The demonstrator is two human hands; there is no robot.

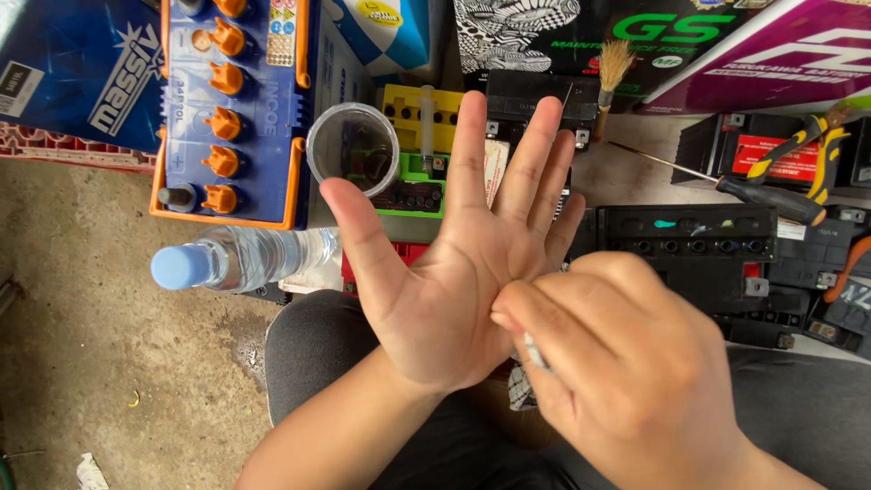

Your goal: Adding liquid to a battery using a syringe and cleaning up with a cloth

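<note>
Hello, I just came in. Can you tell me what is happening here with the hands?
A person sits among batteries on the floor. The left hand is held open, palm up, fingers spread. The right hand pinches a small pale object against that palm; what it is cannot be told. Behind the hands are a clear cup, a lying water bottle, a blue battery with orange caps and a screwdriver.

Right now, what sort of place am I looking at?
Probably a battery repair workshop, worked at floor level. A blue battery with orange caps and black batteries crowd the concrete floor, with a screwdriver and pliers lying on them.
</note>
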